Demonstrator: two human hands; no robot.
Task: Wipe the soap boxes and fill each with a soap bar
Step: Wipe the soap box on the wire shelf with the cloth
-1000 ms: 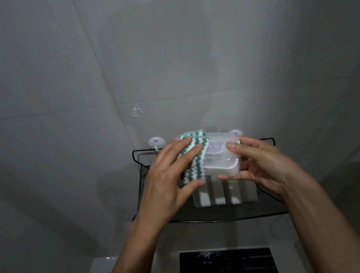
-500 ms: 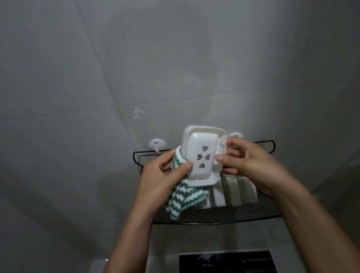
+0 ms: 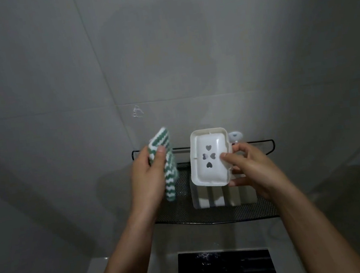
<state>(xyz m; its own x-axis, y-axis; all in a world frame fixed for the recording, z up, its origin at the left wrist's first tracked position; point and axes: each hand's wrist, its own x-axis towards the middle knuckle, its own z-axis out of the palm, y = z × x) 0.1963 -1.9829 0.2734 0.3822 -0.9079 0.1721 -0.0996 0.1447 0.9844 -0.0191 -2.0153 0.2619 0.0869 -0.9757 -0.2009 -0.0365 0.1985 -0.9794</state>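
**A:** Since half a second ago the cloth (image 3: 166, 164) has come off the soap box (image 3: 209, 157). It was bunched against the box's left side, now the two are apart with a gap between them, and the box has been turned so its underside with the four heart-shaped holes faces up at the camera.

**B:** Yep. The right hand (image 3: 250, 168) grips the box by its right edge, thumb on the face near the hearts, fingers wrapped behind. It's held up over the mesh shelf (image 3: 207, 217), above another white slatted piece (image 3: 213, 196) sitting on the shelf. The left hand (image 3: 149, 181) pinches the green-and-white cloth, thumb on top, cloth hanging down.

**A:** So how'd you do this bit properly?

**B:** My guess is it's a check-and-rewipe moment. I'd bring the cloth back flat across that underside, push a fold into the rim groove and round the holes, and keep the box pinned by its edges so it doesn't flex or slip. Can't see any soap bar, so filling comes later.
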